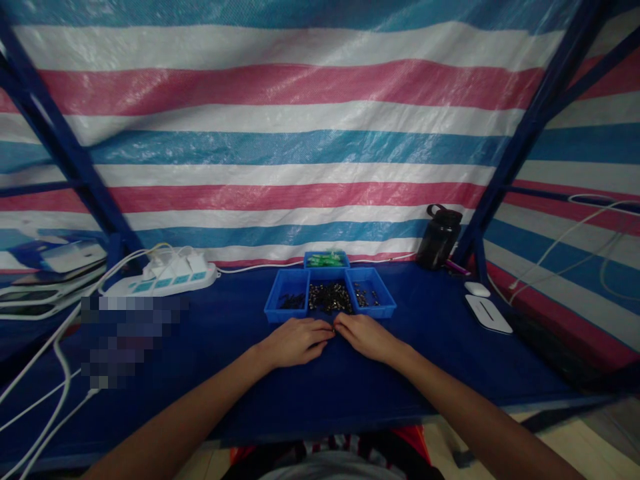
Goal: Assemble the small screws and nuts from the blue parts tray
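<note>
My left hand (301,341) and my right hand (369,335) meet at the fingertips just in front of the blue bins. Between those fingertips is a tiny dark piece, too small to name, and the fingers of both hands are closed at it. The middle bin holds a heap of small dark, shiny metal parts (330,297). Thin dark pieces (291,301) lie in the left blue bin (270,303). A few small metallic parts (365,295) sit in the right blue bin (385,311). Behind them, a smaller bin contains green pieces (326,259).
A white power strip (165,283) with plugs and cables stands at the left, near stacked devices (55,283). On the right are a black bottle (439,238), a white case (477,289) and a flat white device (489,314). Blue frame posts flank the blue table (320,400).
</note>
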Tool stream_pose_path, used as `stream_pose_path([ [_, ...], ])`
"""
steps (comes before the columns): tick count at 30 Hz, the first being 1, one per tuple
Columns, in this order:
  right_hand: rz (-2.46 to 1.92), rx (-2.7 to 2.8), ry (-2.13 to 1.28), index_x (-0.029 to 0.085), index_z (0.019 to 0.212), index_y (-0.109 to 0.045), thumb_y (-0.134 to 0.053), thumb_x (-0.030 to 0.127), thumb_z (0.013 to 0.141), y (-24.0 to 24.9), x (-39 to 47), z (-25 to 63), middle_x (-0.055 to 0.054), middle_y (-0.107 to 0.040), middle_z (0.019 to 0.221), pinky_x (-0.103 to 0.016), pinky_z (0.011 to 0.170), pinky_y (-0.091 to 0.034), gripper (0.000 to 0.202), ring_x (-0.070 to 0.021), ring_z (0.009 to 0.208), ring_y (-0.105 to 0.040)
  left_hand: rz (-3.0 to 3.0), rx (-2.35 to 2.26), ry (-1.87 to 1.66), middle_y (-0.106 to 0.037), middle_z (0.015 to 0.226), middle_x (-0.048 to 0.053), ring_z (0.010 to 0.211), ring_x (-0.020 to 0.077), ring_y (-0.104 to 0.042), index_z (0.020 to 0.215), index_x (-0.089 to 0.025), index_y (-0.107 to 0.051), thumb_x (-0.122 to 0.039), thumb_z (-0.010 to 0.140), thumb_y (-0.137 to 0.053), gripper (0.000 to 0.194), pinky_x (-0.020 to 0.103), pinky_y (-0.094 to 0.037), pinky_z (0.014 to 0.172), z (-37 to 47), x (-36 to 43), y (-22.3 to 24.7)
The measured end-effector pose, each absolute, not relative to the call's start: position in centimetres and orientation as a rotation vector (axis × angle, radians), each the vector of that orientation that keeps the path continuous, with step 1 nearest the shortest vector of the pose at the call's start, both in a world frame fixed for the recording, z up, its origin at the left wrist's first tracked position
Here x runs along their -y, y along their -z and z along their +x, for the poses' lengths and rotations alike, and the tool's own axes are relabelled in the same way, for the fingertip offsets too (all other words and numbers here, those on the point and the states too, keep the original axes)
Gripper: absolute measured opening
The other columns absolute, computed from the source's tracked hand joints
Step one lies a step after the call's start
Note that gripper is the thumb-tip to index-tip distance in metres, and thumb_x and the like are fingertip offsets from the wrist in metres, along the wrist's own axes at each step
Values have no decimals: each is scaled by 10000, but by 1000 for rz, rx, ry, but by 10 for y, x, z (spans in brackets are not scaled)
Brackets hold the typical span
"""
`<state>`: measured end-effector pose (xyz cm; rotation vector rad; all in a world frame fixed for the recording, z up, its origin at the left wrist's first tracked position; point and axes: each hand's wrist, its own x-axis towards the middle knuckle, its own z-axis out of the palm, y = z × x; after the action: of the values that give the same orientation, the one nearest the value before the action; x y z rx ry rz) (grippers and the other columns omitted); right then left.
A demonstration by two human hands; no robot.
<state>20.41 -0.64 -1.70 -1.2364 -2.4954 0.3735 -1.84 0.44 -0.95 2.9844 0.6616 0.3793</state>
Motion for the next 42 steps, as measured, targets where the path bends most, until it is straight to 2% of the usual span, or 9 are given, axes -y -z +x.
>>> stream_pose_path([
  [5, -1242, 2483, -377, 199, 1013, -564, -372, 316, 990, 14, 8, 204, -42, -686, 897, -243, 693, -394, 226, -175, 824, -647, 3013, -661, -366, -585, 1224, 16, 1023, 168, -599, 1180, -238, -573, -226, 933, -454, 274, 260, -462, 878, -18, -3, 9],
  [9, -1240, 2489, -357, 204, 997, -579, -399, 351, 981, 13, 10, 204, -31, -691, 881, -238, 674, -385, 233, -173, 804, -649, 3068, -656, -324, -598, 1156, 27, 944, 165, -610, 1101, -223, -593, -268, 943, -458, 213, 254, -472, 803, -16, -1, 8],
  [17, -1266, 2531, -260, 195, 927, -603, -438, 288, 961, 13, 9, 203, -22, -687, 822, -230, 630, -347, 192, -155, 745, -636, 3157, -650, -287, -602, 1145, 25, 884, 165, -601, 1137, -222, -576, -333, 963, -440, 247, 258, -460, 719, -14, 0, 8],
  [25, -1257, 2569, -192, 182, 831, -599, -376, 383, 988, 14, 8, 202, -22, -669, 757, -242, 598, -307, 339, -146, 697, -614, 3247, -636, -239, -621, 981, 52, 780, 169, -587, 1021, -190, -598, -423, 965, -414, 302, 256, -447, 631, -11, 4, 6],
  [42, -1244, 2524, -263, 178, 838, -616, -475, 208, 894, 11, 11, 203, 0, -651, 695, -228, 563, -272, 154, -118, 611, -562, 3243, -610, -248, -609, 1052, 50, 825, 170, -590, 1095, -201, -575, -439, 973, -388, 327, 259, -464, 661, -10, 5, 6],
])
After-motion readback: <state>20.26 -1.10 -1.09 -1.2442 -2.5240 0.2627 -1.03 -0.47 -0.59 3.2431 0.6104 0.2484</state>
